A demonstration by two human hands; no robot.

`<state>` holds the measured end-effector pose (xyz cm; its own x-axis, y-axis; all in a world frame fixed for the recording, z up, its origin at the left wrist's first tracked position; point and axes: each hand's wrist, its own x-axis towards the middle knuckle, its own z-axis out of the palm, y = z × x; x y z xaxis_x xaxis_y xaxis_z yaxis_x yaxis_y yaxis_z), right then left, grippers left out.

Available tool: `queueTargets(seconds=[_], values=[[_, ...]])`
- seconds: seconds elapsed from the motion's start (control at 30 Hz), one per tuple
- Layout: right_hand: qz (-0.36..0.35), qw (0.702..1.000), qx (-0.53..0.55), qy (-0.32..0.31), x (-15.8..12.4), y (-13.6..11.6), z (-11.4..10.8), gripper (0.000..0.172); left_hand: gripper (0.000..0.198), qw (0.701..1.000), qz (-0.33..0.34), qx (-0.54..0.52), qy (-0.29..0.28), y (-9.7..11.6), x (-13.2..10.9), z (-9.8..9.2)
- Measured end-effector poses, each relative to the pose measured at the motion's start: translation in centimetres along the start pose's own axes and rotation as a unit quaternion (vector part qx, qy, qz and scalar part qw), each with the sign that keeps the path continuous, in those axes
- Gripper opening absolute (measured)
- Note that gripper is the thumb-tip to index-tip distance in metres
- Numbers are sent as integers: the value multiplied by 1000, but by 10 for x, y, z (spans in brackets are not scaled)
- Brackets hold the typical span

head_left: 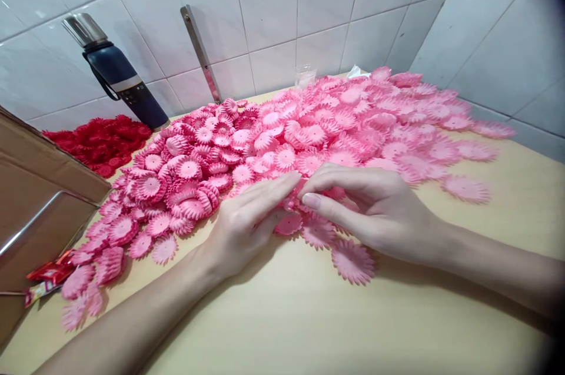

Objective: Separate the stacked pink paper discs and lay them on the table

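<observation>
Worktop (309, 328) front lies nearest me. Left hand (245, 225) lies flat, fingers straight; right hand (375, 210) curls thumb toward forefinger — grip unclear — both on pink paper flowers (291, 223) at the near edge of their heap (375, 122). Most of it looks unhandled, I judge.

Close head view, down over table (309, 316), seemingly toward wall corner (408, 60).

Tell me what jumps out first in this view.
A broad heap of pink flower cutouts covers the table's far half. The left hand and right hand meet at its near edge, fingertips among them. A red pile lies far left beside a dark flask.
</observation>
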<state>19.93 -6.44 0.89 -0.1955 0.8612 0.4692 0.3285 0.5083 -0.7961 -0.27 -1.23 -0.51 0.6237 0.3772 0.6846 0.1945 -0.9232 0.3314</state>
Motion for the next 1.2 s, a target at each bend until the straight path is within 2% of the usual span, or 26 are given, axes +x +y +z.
queueTargets(seconds=[0.1,0.23,0.47,0.6,0.8,0.9,1.07,1.2], values=[[-10,1000,-10,-10,1,0,0,13,48,1000,24,1,0,0,0,2],[-23,999,-15,-28,2,1,1,15,44,1000,25,-5,-4,2,2,3],[-6,999,-7,-53,-2,2,1,22,42,999,35,-15,-15,3,4,2],[3,999,-6,-37,-2,2,1,16,46,999,40,-24,-16,4,3,3],[-9,999,-29,10,-1,-2,0,14,41,998,38,-24,44,11,3,3],[7,1000,-24,18,0,-2,0,13,34,996,51,-31,60,13,6,4],[50,998,10,-26,0,2,-2,10,34,997,52,-44,41,11,6,5],[59,996,36,-50,-1,2,-3,15,41,997,63,-34,23,8,3,4]])
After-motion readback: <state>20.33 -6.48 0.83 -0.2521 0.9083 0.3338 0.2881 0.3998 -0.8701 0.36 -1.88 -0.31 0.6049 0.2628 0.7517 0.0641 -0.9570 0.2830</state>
